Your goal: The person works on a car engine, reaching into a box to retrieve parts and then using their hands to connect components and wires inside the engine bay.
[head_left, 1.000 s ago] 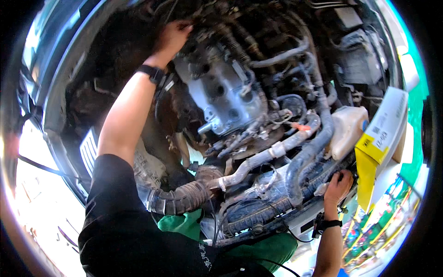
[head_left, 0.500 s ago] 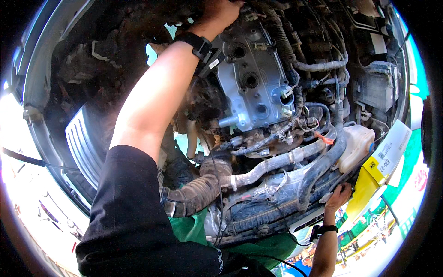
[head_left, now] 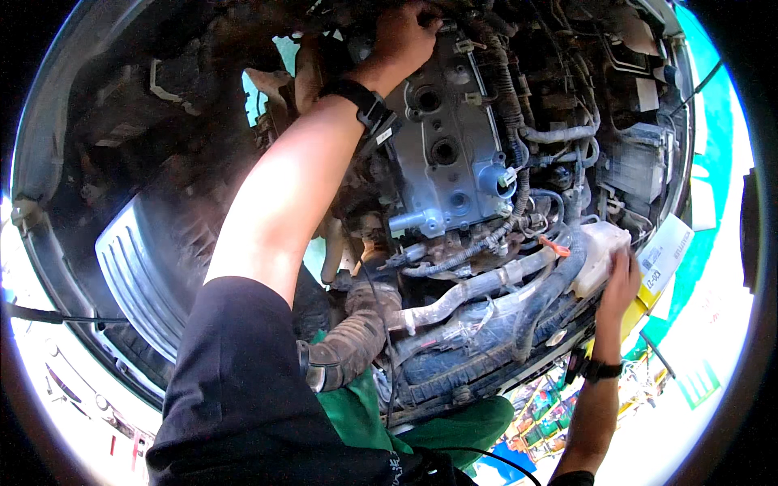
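My left hand (head_left: 405, 40) reaches to the far end of the grey valve cover (head_left: 454, 130). Its fingers are curled closed there, around something too dark to make out. Along the cover run round plug holes, and an open filler hole (head_left: 504, 180) sits near its right edge. My right hand (head_left: 622, 283) rests against the right side of the whitish plastic reservoir tank (head_left: 598, 243), its fingers stretched out and partly hidden. Just beyond that hand stands a white and yellow carton (head_left: 664, 247). A small pale piece (head_left: 557, 336) lies at the front edge, below the tank.
A ribbed intake hose (head_left: 348, 348) and a coolant pipe (head_left: 462, 298) cross the near side of the engine bay. Corrugated wiring (head_left: 504, 81) runs along the cover's right side. The battery (head_left: 640, 166) sits at the right. A thin black cable (head_left: 393, 356) hangs in front.
My right hand has moved up from the front edge, by the small pale piece, to the tank's side. My left hand stays at the cover's far end. The whole view has shifted slightly.
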Demonstrator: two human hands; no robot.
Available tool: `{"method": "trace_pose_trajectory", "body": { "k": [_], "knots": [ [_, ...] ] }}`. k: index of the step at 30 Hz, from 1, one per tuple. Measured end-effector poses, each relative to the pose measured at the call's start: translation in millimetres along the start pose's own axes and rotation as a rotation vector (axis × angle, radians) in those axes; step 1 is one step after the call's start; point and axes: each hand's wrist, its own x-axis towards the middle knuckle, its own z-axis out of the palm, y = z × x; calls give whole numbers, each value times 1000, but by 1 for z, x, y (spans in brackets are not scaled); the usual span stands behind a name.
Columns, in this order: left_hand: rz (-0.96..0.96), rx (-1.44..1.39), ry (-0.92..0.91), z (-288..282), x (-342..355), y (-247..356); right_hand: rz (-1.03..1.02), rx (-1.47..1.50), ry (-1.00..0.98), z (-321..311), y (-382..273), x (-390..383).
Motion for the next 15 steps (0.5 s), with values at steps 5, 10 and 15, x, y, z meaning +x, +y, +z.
{"method": "trace_pose_trajectory", "body": {
  "k": [5, 10, 15],
  "knots": [
    [-46, -32, -34, -10, -14, -19, -580, 60, -198, 112, -226, 29],
    [-120, -81, -112, -16, -7, 38, -1231, -490, -106, 182, -295, 119],
    [-96, 60, -186, -63, -8, 32, -554, 123, -461, 199, -349, 86]
  ]
}}
